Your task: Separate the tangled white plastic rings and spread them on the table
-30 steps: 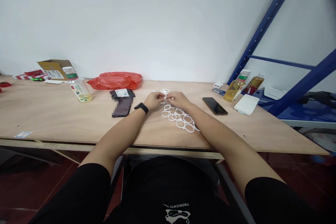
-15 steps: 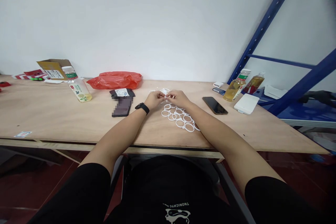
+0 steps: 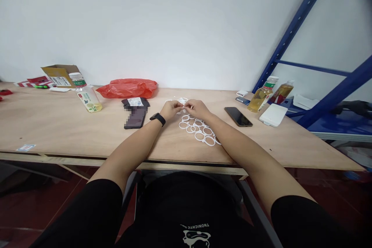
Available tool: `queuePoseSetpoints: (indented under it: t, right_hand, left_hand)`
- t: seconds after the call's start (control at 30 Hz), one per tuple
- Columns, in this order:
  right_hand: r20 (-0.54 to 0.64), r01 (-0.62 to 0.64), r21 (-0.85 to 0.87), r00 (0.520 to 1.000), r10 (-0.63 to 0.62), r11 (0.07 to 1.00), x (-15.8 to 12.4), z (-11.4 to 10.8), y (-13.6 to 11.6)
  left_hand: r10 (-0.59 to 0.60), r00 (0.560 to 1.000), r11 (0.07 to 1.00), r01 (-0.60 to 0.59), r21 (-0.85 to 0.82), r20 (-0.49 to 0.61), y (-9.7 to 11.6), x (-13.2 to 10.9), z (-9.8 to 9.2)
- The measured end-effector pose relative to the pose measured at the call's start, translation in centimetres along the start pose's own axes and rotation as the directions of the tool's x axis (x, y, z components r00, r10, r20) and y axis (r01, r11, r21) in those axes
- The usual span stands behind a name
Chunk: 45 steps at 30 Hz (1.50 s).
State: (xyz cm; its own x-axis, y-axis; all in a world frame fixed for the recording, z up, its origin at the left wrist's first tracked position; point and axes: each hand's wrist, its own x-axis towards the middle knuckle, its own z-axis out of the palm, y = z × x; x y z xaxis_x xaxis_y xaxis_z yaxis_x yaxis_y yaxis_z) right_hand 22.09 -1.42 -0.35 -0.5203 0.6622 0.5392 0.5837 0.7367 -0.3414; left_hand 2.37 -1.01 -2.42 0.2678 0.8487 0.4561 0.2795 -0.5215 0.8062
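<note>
My left hand [image 3: 172, 110], with a black watch [image 3: 157, 118] on its wrist, and my right hand [image 3: 198, 109] meet over the middle of the table. Their thumbs and fingertips are closed in a pinch on a small white plastic piece [image 3: 183, 107], mostly hidden by the fingers. Just beyond the fingertips lie more white plastic rings [image 3: 183, 99], partly covered by my hands. Several white plastic rings [image 3: 209, 146] with small loops on their rims lie flat below my right hand and beside its forearm, which hides some of them.
To the left are a red plastic bag [image 3: 128, 88], a dark package [image 3: 136, 118], a drink bottle [image 3: 90, 99] and an open carton [image 3: 60, 75]. On the right lie a phone [image 3: 238, 116], a white case [image 3: 273, 114] and a bottle [image 3: 259, 99] near the blue rack [image 3: 293, 27].
Both hands stay pinched together in nearly the same spot, with only a slight shift of the fingers. A dark shape now shows at the far right by the blue rack.
</note>
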Motion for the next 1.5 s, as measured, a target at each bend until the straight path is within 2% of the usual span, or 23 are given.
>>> queuePoseSetpoints:
  t: [0.17,0.33,0.43,0.53,0.63,0.73,0.83,0.93,1.0,1.1,1.23,1.37,1.5]
  right_hand:
    - [0.014,-0.076,0.058,0.997,0.075,0.995,-0.2,0.2,0.0]
    - [0.060,-0.090,-0.120,0.993,0.098,0.989,-0.1,0.4,0.4]
    - [0.066,-0.090,-0.242,0.992,0.109,0.966,0.0,0.2,0.6]
    - [0.164,-0.043,-0.349,0.981,0.107,0.936,-0.1,-0.2,0.7]
    - [0.258,0.012,-0.419,0.960,0.106,0.908,-0.2,-0.4,0.5]
    - [0.227,0.004,-0.459,0.967,0.113,0.888,-0.2,-0.5,0.1]
    - [0.190,-0.018,-0.437,0.975,0.112,0.899,-0.2,-0.5,-0.1]
    - [0.172,-0.040,-0.370,0.979,0.111,0.928,-0.3,-0.4,-0.2]
    - [0.152,-0.042,-0.324,0.984,0.096,0.945,-0.3,-0.3,-0.1]
    - [0.114,-0.019,-0.257,0.992,0.050,0.966,-0.2,-0.2,0.0]
    - [0.083,0.023,-0.205,0.997,-0.006,0.979,-0.1,-0.1,0.0]
    - [0.064,0.013,-0.204,0.998,0.000,0.979,0.0,0.0,0.2]
    - [0.054,-0.008,-0.192,0.998,0.019,0.981,-0.2,-0.1,0.3]
  left_hand:
    - [-0.007,1.000,0.999,0.006,-0.035,-0.027,-0.1,0.1,0.1]
    - [-0.020,0.999,1.000,0.020,-0.006,0.033,-0.3,0.2,0.1]
    - [0.022,1.000,0.980,-0.024,0.195,0.016,-0.5,0.2,-0.6]
    - [0.064,0.994,0.884,-0.097,0.457,0.088,-0.6,-0.1,-1.5]
    - [0.030,0.991,0.759,-0.107,0.642,0.130,-0.8,-0.4,-1.7]
    - [-0.042,0.986,0.694,-0.086,0.715,0.160,-0.8,-0.5,-1.3]
    - [-0.082,0.984,0.688,-0.060,0.723,0.160,-0.6,-0.5,-0.9]
    - [-0.043,0.991,0.690,-0.064,0.721,0.129,-0.3,-0.5,-0.8]
    - [0.006,0.996,0.725,-0.063,0.685,0.085,0.0,-0.5,-0.8]
    - [0.072,0.997,0.830,-0.065,0.554,0.010,0.6,-0.6,-0.5]
    - [0.116,0.993,0.928,-0.103,0.359,-0.016,1.3,-0.7,0.0]
    - [0.116,0.993,0.960,-0.107,0.260,-0.022,1.5,-0.7,0.2]
    - [0.101,0.994,0.961,-0.084,0.265,-0.051,1.2,-0.7,0.4]
